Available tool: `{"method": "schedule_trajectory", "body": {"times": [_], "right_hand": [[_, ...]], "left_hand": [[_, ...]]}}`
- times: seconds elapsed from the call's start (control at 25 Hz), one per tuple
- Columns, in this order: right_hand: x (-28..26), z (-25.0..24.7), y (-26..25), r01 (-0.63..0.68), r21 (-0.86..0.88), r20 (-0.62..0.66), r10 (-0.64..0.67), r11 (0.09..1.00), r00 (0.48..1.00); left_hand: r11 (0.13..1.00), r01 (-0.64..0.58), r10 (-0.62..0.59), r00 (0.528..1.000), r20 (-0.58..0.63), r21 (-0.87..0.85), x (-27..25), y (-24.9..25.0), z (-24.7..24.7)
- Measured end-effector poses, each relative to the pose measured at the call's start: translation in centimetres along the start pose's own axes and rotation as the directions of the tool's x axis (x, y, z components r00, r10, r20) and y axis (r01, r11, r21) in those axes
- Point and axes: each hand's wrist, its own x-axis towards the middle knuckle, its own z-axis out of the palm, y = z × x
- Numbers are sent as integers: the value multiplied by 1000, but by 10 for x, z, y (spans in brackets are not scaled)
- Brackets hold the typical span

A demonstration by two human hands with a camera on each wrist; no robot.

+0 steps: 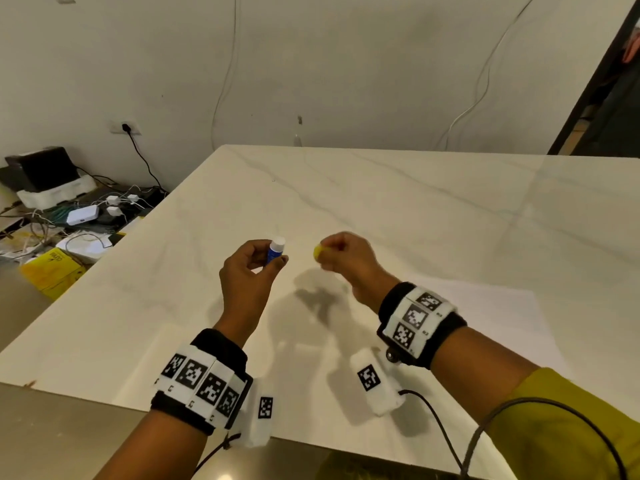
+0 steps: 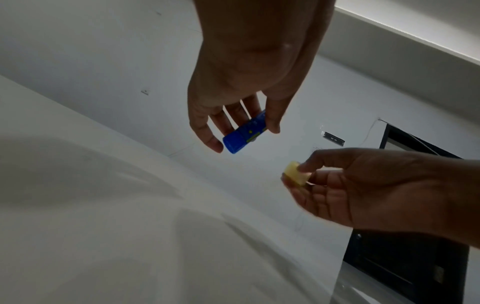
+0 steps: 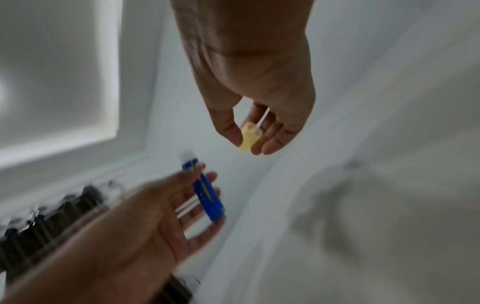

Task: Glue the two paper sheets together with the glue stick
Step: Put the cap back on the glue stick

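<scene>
My left hand (image 1: pixel 254 263) holds a blue glue stick (image 1: pixel 275 251) above the table, its white uncapped tip pointing up; the same glue stick (image 2: pixel 245 133) shows pinched between thumb and fingers in the left wrist view. My right hand (image 1: pixel 341 252) pinches the yellow cap (image 1: pixel 317 252) a short way to the right of the stick, apart from it. The cap (image 3: pixel 249 137) sits between thumb and fingers in the right wrist view, above the glue stick (image 3: pixel 209 194). A white paper sheet (image 1: pixel 498 317) lies on the table under my right forearm; a second sheet (image 1: pixel 166 344) is faint under my left wrist.
The white marble table (image 1: pixel 381 202) stretches ahead to the wall. Off its left edge, lower down, lie cables, chargers, a black box (image 1: pixel 41 168) and a yellow packet (image 1: pixel 52 271). A dark doorway (image 1: pixel 609 98) stands at the far right.
</scene>
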Motion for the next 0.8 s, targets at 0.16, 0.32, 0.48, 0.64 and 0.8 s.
{"method": "schedule_trajectory", "body": {"times": [0.16, 0.32, 0.48, 0.64, 0.8], "right_hand": [[-11, -27, -29, 41, 119, 95, -53, 992, 994], [-25, -43, -22, 214, 29, 64, -215, 976, 974], [-30, -62, -14, 276, -48, 22, -275, 960, 961], [-39, -75, -20, 325, -83, 50, -322, 942, 945], [-47, -85, -26, 389, -291, 94, -379, 874, 921]], "left_hand": [[999, -25, 20, 991, 133, 36, -11, 10, 22], [995, -37, 14, 968, 250, 89, -21, 23, 41], [993, -57, 28, 965, 261, 105, -27, 35, 53], [985, -94, 50, 958, 282, 144, -34, 44, 64], [973, -133, 74, 954, 292, 187, -38, 51, 73]]}}
